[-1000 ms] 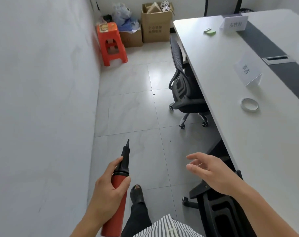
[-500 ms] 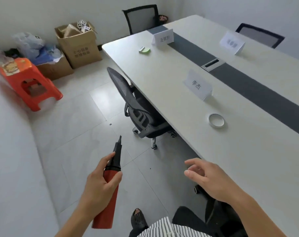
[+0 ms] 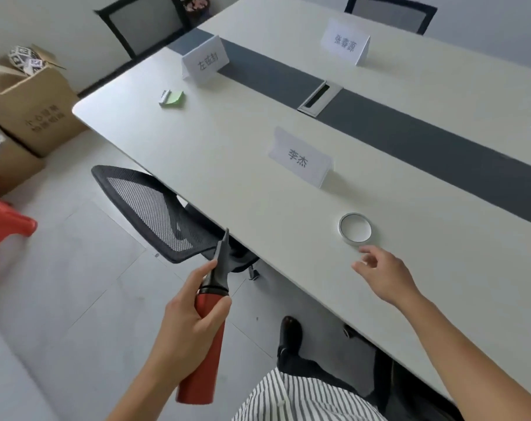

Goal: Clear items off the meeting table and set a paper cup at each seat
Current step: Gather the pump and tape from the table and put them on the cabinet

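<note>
My left hand [image 3: 186,326] grips a red tube with a black pointed nozzle [image 3: 208,323], held upright over the floor beside the long white meeting table [image 3: 227,165]. My right hand [image 3: 385,275] hovers over the table with fingers apart, empty, a short way below a roll of tape [image 3: 355,227] that lies flat on the tabletop. A green sticky-note pad [image 3: 173,98] lies near the table's far left corner. No paper cup is in view.
Three white name cards [image 3: 300,159] [image 3: 205,60] [image 3: 346,44] stand on the table along a dark centre strip with a cable hatch [image 3: 318,98]. A black mesh chair [image 3: 158,208] is tucked under the near edge. Cardboard boxes [image 3: 30,107] and an orange stool [image 3: 3,223] stand at the left.
My view has swung right from the wall and floor onto the table. My right hand has moved out over the tabletop toward the tape roll. My left hand still holds the red tube.
</note>
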Tool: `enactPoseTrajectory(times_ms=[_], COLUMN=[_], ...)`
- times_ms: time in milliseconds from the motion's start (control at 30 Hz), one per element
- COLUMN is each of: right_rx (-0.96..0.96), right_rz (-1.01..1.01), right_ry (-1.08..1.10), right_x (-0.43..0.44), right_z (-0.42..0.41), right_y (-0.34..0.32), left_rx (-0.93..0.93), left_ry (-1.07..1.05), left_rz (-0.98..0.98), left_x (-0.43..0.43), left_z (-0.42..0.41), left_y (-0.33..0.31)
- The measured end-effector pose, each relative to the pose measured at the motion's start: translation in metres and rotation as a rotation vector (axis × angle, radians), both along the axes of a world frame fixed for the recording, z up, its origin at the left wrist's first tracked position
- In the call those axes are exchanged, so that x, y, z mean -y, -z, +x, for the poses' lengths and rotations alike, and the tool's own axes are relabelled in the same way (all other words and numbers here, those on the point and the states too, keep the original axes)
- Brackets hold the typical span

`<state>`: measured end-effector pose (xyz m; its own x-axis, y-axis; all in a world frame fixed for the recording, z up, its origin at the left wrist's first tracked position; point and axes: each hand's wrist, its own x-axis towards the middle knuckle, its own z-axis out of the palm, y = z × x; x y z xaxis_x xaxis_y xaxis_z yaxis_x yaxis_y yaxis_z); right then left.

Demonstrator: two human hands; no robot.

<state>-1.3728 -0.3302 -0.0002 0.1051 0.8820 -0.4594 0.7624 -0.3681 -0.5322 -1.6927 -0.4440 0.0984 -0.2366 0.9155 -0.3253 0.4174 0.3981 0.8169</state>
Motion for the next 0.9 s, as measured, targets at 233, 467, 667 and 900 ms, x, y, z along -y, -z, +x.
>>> enactPoseTrajectory(times_ms=[233, 467, 667, 900], right_rx=[0.255, 0.397, 0.042, -0.961], right_rz=[0.032, 0.053, -0.056, -0.313], right_ry=[0.030, -0.038, 0.126, 0.355], right_x=[-0.093, -0.110, -0.127, -0.120], right_z=[-0.010, -0.013, -0.021, -0.076], right_y=[0.067, 0.094, 0.058, -0.014], left_rx=[-0.027, -0.026, -0.016, 0.010], left_ry=[0.005, 0.001, -0.041, -0.218], left_rz=[-0.036, -0.104, -0.043, 0.043], left_x=[-0.052, -0.074, -0.088, -0.067], left_z=[-0.003, -0.022, -0.036, -0.066], left_y=[0.007, 0.014, 0.004, -0.002])
